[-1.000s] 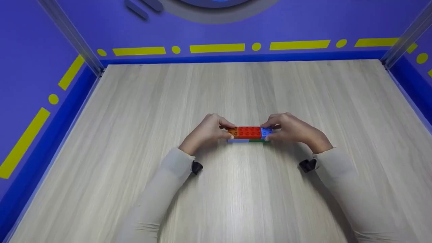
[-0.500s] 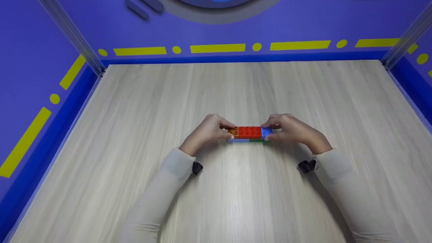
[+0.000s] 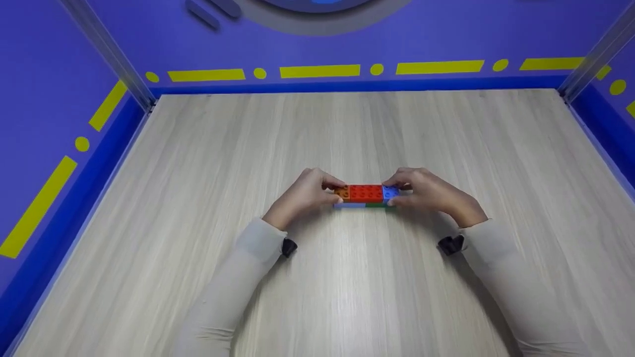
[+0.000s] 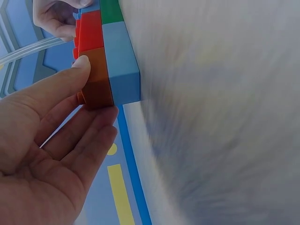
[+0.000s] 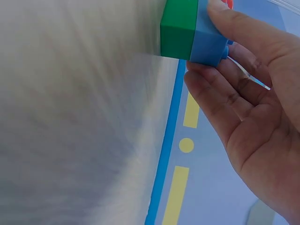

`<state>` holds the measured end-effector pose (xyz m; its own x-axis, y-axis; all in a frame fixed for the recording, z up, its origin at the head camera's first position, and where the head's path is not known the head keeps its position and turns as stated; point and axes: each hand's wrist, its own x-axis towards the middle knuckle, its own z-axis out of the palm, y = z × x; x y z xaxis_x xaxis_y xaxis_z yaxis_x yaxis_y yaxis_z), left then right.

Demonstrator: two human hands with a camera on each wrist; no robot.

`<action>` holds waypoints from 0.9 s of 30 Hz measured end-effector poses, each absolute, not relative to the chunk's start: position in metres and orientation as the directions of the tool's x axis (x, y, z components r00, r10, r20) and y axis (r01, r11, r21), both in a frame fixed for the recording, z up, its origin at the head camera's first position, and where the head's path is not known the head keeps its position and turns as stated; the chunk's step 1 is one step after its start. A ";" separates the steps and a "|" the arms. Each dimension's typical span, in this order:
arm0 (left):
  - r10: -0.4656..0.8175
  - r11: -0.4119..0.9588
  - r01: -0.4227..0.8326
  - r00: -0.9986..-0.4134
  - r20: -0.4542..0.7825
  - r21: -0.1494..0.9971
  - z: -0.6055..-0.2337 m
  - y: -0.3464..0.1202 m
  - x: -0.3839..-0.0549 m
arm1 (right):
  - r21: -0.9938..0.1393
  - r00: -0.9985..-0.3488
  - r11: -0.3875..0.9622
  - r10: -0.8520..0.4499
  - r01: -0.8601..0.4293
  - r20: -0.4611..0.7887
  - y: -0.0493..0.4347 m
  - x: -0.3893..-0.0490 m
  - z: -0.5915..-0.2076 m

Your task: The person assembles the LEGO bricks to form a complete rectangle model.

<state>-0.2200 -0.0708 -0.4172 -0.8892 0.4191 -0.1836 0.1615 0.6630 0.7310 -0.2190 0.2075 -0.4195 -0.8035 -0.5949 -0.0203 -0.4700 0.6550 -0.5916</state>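
A two-layer row of toy building bricks lies on the table between both hands. On top sit an orange-brown brick, a longer red brick in the middle and a blue brick at the right end. Beneath them are a light blue brick on the left and a green brick on the right. My left hand pinches the orange-brown brick between thumb and fingers. At the other end, the blue brick is pinched by my right hand.
The wood-grain table stretches around the bricks on every side. Blue panels with yellow marks stand along its back and sides. A small black device sits at the right wrist, and a similar one at the left.
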 end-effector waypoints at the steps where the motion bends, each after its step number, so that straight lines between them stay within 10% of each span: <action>1: 0.419 0.667 0.165 -0.889 -0.183 0.727 -0.417 -0.071 -0.220 | -0.586 -0.804 0.661 -0.594 -0.469 -0.026 0.207 -0.218 -0.419; 27: 0.464 0.665 0.283 -0.882 -0.085 0.691 -0.419 -0.070 -0.217 | -0.569 -0.781 0.636 -0.624 -0.522 0.020 0.215 -0.219 -0.423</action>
